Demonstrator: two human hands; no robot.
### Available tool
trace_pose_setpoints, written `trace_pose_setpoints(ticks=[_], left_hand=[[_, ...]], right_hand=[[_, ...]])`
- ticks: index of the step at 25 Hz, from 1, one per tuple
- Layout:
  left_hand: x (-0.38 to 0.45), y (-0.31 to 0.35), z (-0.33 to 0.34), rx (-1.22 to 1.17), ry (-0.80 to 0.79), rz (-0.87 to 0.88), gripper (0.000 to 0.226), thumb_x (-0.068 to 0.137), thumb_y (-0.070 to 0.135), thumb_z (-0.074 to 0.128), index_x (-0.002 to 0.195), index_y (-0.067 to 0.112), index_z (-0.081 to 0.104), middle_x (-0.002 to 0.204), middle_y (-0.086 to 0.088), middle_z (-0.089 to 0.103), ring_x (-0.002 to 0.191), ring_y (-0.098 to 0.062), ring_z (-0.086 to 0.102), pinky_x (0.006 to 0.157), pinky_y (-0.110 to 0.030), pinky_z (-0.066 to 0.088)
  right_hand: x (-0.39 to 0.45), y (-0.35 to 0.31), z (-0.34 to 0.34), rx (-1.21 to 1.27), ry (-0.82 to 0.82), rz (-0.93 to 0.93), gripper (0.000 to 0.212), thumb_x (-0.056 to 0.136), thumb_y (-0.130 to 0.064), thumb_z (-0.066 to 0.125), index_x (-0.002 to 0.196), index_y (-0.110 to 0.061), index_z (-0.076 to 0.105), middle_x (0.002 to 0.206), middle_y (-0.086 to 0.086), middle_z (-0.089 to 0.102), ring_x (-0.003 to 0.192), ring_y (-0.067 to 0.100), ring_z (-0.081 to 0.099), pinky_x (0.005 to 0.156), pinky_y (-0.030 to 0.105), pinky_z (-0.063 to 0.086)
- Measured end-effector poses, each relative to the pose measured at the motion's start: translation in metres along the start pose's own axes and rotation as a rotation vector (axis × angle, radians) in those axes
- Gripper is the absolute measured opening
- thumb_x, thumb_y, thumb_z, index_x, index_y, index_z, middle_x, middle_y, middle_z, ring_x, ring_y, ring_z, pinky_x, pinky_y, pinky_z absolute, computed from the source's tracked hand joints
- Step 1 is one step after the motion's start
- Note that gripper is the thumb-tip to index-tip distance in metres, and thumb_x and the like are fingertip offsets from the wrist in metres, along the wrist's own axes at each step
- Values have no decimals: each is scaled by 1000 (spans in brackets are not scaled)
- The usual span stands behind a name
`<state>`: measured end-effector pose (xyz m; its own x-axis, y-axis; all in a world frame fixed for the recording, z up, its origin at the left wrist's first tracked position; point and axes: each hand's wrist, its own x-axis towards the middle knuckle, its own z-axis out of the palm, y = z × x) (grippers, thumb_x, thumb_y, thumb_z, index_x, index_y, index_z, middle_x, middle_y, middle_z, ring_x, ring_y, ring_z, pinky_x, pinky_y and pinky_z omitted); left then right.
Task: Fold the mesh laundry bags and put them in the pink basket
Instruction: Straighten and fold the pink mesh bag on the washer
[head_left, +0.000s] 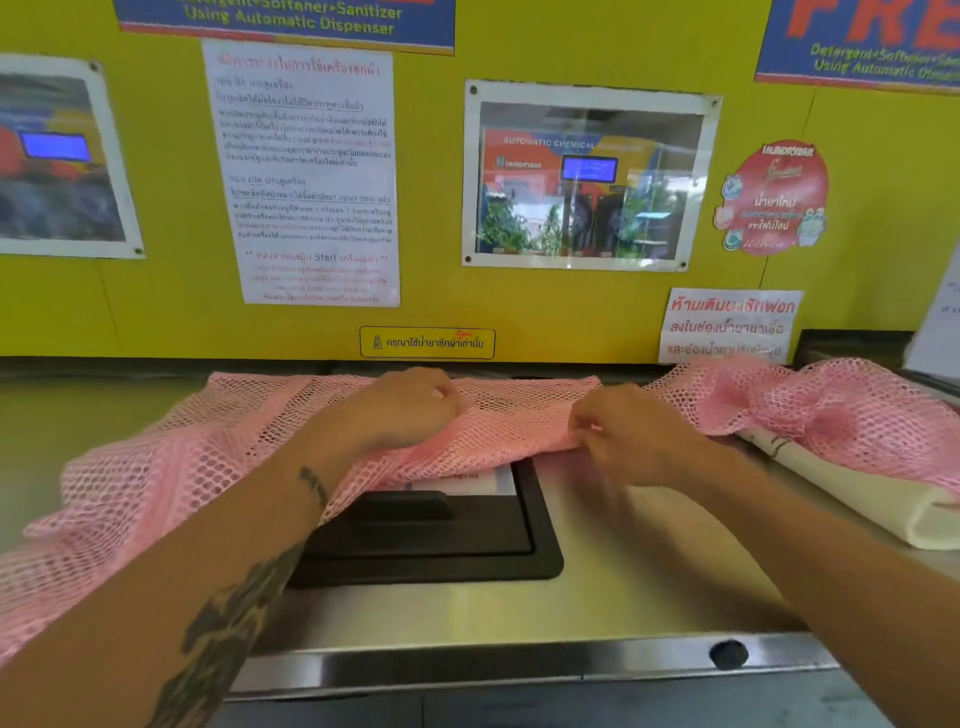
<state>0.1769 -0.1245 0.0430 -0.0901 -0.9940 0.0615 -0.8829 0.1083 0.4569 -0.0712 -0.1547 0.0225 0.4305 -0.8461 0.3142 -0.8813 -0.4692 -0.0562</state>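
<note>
A pink mesh laundry bag (171, 467) lies spread over the steel top of a machine, draping off to the left under my forearm. My left hand (400, 405) is closed on a fold of this bag near its middle. My right hand (628, 431) pinches the same bag's right edge just beside it. A second pink mesh bag (821, 410) lies bunched at the right. The pink basket is not in view.
A black recessed lid (431, 540) sits in the steel top (649, 582), partly under the bag. A folded cream cloth (872, 499) lies under the second bag at the right. A yellow wall (571, 312) with posters stands right behind.
</note>
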Motion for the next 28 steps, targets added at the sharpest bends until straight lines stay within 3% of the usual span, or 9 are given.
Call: trace_pose_setpoints(ticks=[4,6,9,11,13,17,20,24,28], left_hand=[[-8,0,-1,12,-358,-31,71,94,68,11,153,32,26,164,0,16,150,-25,18,119,-44,14],[-3,0,-1,-38,-367,-30,71,94,67,9,155,31,20,165,1,10,151,-25,12,119,-43,12],[9,-8,-4,-31,-298,5,77,92,70,12,152,25,33,164,1,18,150,-22,17,118,-42,14],[11,-16,-8,-91,-233,-9,90,78,84,24,149,30,39,163,2,22,148,-23,24,119,-46,17],[12,-22,-11,-154,-153,-52,88,75,84,39,145,31,45,159,3,33,142,-24,37,116,-47,28],[4,-18,-21,-17,2,48,19,97,40,54,96,25,65,101,8,63,94,-15,57,76,-27,42],[-36,0,-25,163,-23,117,23,94,43,57,74,31,56,76,15,52,71,-5,49,62,-26,34],[-79,1,-12,199,-45,30,21,78,47,74,88,34,60,87,12,58,81,-10,56,68,-28,42],[-91,-6,-6,377,6,-143,69,81,32,74,140,37,39,140,2,50,126,-23,48,105,-39,41]], right_hand=[[-15,9,-41,238,103,-3,14,91,-15,63,82,-18,74,80,-4,71,72,9,61,70,29,48],[-29,12,-65,378,-70,-33,22,91,-12,64,72,-20,70,71,-5,68,72,8,62,73,30,45],[-45,23,-85,550,-441,-53,23,91,-15,65,73,-28,72,88,0,73,117,26,61,105,48,40],[-43,33,-86,637,-334,12,14,89,-20,66,88,-30,75,102,7,73,112,28,63,99,42,45],[-31,37,-80,635,-123,88,13,92,-24,64,100,-30,71,93,5,70,96,28,65,85,37,46],[-15,13,-70,573,-152,-42,14,91,-34,65,104,-38,67,90,-6,68,88,15,65,77,31,46],[-18,-23,-49,414,-516,-185,24,87,-35,69,110,-36,65,95,-9,69,89,8,66,83,31,52],[-2,-39,-29,224,-471,-340,12,89,-15,64,84,-26,63,77,-12,64,67,1,55,67,25,43],[23,-13,-70,844,-556,-392,8,90,-7,65,82,-7,65,66,-4,60,57,5,54,56,20,45]])
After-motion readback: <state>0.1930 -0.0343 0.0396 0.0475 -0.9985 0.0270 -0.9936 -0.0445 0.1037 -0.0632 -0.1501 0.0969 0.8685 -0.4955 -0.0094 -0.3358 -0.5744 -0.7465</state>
